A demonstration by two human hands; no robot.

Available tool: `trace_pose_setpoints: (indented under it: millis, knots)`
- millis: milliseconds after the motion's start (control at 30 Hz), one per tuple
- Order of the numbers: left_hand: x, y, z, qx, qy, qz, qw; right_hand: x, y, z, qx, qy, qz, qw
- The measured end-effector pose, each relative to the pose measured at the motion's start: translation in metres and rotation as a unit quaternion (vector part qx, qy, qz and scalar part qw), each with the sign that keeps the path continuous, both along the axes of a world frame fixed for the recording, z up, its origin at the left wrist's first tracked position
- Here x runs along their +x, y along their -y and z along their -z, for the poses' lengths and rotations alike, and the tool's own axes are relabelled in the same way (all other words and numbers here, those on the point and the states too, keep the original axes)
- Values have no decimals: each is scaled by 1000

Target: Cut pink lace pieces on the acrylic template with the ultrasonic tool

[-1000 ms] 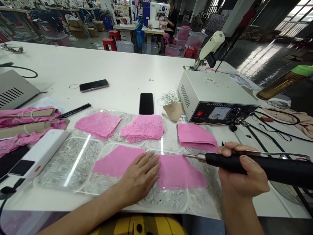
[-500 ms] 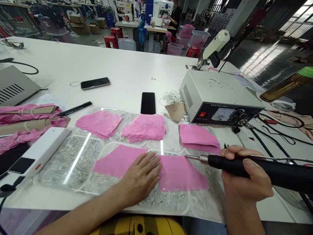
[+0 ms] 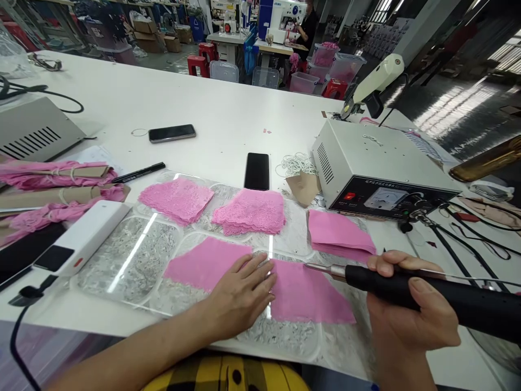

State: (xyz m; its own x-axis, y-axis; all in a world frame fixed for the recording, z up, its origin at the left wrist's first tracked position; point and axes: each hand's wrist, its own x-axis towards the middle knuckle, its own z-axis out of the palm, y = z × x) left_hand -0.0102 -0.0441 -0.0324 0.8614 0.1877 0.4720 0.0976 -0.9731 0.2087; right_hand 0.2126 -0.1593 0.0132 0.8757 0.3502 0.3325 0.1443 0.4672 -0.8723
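Note:
My left hand (image 3: 243,296) lies flat, fingers stretched out, across the inner edges of two pink fabric pieces. One is the left fabric piece (image 3: 205,263); the other is the right fabric piece (image 3: 311,296). My right hand (image 3: 411,309) is wrapped round a black-handled welding tool (image 3: 380,282) with a tapered metal tip. That tip is at the upper edge of the right piece; whether it presses on the cloth I cannot tell. Behind are two lacy pink stacks, the left lace stack (image 3: 177,200) and the middle lace stack (image 3: 250,210), and a plain pink stack (image 3: 340,233).
A patterned mat (image 3: 126,260) lies under the cloth. To the right stands a grey control box (image 3: 362,157) with cables. Two phones, the nearer phone (image 3: 256,171) and farther phone (image 3: 172,133), a marker (image 3: 138,172) and a white device (image 3: 83,233) lie around.
The tool tip has shifted slightly left along the upper edge of the right fabric piece. The view has turned a little left. My left hand stays on the cloth.

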Motion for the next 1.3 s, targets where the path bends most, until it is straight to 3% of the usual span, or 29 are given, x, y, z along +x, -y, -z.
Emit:
trace_pose_setpoints:
  millis: [467,833,1300]
  knots:
    - [0,1,1,-5,5,1,1000,-4,-4,1,-14,34,-3,999]
    - [0,1,2,-5,25,1,1000,-27,-16,-1,-14,17,-62,998]
    - [-1,1,3,-10,4,-4,1000,-21,-17,1,5,22,-55,998]
